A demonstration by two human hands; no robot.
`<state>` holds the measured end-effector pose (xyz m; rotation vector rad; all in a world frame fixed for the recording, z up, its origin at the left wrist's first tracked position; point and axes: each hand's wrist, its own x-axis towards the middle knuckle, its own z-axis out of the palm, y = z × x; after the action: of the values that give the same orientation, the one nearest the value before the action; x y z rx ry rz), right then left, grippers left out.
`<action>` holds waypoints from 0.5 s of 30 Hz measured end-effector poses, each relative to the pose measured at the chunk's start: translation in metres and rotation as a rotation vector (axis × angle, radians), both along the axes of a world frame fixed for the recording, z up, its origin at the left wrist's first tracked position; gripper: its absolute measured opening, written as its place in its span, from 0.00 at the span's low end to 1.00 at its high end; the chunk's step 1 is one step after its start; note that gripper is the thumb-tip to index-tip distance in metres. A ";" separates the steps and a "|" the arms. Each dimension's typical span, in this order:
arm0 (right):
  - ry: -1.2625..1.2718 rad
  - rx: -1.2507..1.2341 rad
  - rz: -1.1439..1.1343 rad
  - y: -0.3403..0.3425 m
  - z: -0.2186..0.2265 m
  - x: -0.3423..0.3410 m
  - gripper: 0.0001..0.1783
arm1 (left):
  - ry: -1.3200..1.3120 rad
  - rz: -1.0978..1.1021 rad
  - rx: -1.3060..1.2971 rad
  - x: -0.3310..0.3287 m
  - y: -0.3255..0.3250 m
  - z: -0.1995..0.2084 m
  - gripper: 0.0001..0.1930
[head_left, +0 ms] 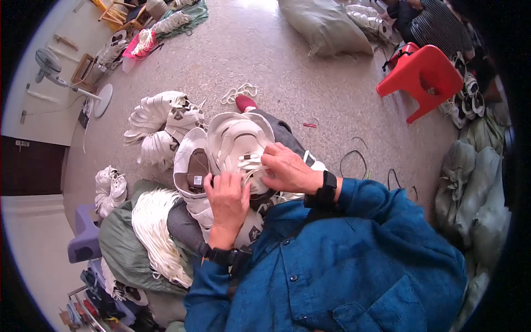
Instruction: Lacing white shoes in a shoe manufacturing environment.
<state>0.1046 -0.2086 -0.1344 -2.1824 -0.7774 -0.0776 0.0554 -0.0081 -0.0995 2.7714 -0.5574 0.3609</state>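
Note:
A white shoe (239, 133) rests on my lap, toe pointing away from me, with white shoelace (251, 161) running across its front. My right hand (290, 169) closes its thumb and fingers on the lace at the shoe's right side. On the left side my left hand (228, 202) bends its fingers against the lacing; what its fingertips hold is hidden. Beside it lies a second white shoe (191, 160), its dark insole and a small white label showing. A thick bundle of white shoelaces (157, 232) drapes over my left thigh.
Stacked white shoes (163, 124) stand on the floor ahead left. A loose lace (239, 93) lies near my foot. Farther off are a standing fan (52, 63), a red stool (423, 80), a large sack (326, 25) and a person (440, 25). More sacks (470, 188) line the right side.

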 end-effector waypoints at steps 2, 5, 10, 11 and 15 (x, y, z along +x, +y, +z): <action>0.018 0.013 0.015 0.001 0.002 0.000 0.13 | 0.076 0.049 -0.027 -0.010 0.006 0.000 0.11; 0.055 -0.023 0.001 0.003 0.005 0.000 0.12 | 0.007 0.054 -0.025 -0.011 0.001 -0.001 0.10; 0.056 0.011 -0.006 0.004 0.006 -0.001 0.11 | 0.074 0.025 0.055 -0.005 -0.002 -0.002 0.07; 0.056 0.011 -0.010 0.003 0.006 -0.001 0.11 | 0.100 0.003 0.080 -0.003 -0.003 0.002 0.06; 0.083 0.025 -0.024 0.001 0.008 -0.001 0.11 | 0.249 -0.082 0.112 -0.037 0.037 0.026 0.06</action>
<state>0.1035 -0.2076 -0.1261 -2.1569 -0.6997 -0.0086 0.0181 0.0286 -0.0730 2.8300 -0.6431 -0.0358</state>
